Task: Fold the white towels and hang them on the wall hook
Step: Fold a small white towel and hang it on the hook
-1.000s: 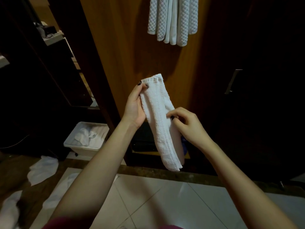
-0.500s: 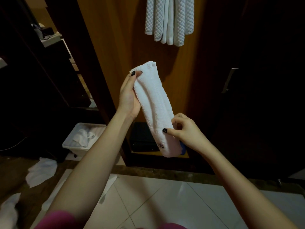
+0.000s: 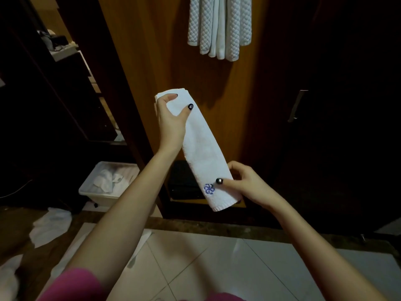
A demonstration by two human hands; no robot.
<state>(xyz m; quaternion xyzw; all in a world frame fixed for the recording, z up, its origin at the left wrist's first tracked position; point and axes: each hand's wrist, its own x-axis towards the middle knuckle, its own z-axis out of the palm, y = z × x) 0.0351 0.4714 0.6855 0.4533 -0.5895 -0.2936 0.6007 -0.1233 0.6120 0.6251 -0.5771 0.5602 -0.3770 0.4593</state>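
The narrow folded white towel [image 3: 204,148] slants between the two hands, in front of the wooden panel. The left hand [image 3: 171,120] grips its top end, thumb across the front and fingers curled round the edge. The right hand [image 3: 245,184] pinches the lower end, thumb just beside the blue flower emblem [image 3: 209,189], fingers behind. Only these two grips keep the layers together, so a slackened pinch during the lift could let the stretch between the thumbs sag and unfold. The waffle towels [image 3: 219,29] hanging above the left fingers likely crowd the hook, which is out of view; a blind push could dislodge one.
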